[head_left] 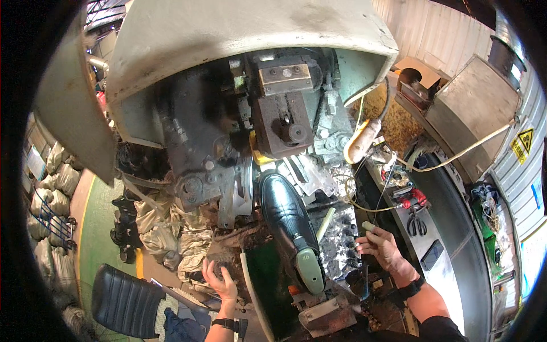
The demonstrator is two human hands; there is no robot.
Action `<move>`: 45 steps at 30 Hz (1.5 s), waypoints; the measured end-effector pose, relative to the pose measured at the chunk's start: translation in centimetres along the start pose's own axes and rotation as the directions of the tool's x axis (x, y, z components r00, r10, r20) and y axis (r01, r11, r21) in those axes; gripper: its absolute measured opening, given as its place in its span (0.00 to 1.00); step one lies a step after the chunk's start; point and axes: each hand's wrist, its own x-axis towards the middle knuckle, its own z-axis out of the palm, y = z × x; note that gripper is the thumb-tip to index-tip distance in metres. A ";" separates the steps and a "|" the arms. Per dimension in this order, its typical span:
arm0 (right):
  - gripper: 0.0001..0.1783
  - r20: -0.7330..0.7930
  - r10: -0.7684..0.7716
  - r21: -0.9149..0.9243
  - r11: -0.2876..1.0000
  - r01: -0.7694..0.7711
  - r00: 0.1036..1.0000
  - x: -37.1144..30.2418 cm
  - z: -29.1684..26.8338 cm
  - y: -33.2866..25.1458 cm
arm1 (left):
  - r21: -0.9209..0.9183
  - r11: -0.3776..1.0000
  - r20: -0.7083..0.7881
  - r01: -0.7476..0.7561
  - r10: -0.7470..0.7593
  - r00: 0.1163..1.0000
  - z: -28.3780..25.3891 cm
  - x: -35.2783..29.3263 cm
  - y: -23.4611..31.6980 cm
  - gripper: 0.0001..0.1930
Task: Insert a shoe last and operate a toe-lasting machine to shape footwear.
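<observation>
A glossy black leather shoe (283,200) is mounted on a green shoe last (309,270) in the middle of a machine, its toe under a dark metal block (285,125). My left hand (220,282) is open to the left of the shoe, fingers spread and apart from it. To the right, my right hand (383,249) is also open, with fingers stretched toward the machine and pale coverings on some fingertips. Neither hand touches the shoe. A pale green strip (326,224) stands between the shoe and my right hand.
A large pale hood (245,34) overhangs the machine. On the right are a side shelf with black scissors (417,224), a red-handled tool (414,198), a phone (432,255) and a hanging yellowish lamp (362,141). At left are a black chair (126,302) and cloth sacks (159,242).
</observation>
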 end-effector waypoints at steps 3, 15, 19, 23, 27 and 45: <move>0.33 0.024 -0.020 -0.074 0.997 0.021 1.000 0.0 0.6 -0.1 | -0.411 0.903 0.022 -0.126 0.149 0.989 -1.1 1.8 8.2 0.21; 0.24 0.400 -0.290 -0.755 0.434 0.492 0.869 1.0 3.5 4.7 | -0.300 0.950 0.201 -0.086 0.152 0.968 0.1 -2.5 29.4 0.56; 0.21 0.433 -0.407 -0.756 0.322 0.569 0.805 1.0 3.5 4.6 | -0.399 0.912 0.176 -0.099 0.182 0.967 1.0 -2.6 28.4 0.52; 0.18 0.526 -0.435 -0.768 0.125 0.628 0.730 0.7 3.7 4.9 | -0.414 0.908 0.206 -0.064 0.162 0.965 1.4 -2.8 27.8 0.52; 0.15 0.541 -0.414 -0.784 0.066 0.617 0.732 0.4 3.5 5.3 | -0.492 0.870 0.207 -0.042 0.164 0.965 1.5 -2.9 27.8 0.52; 0.14 0.483 -0.532 -0.743 0.171 0.647 0.696 0.7 3.3 5.6 | -0.454 0.891 0.223 0.014 0.099 0.970 0.6 -3.0 29.3 0.51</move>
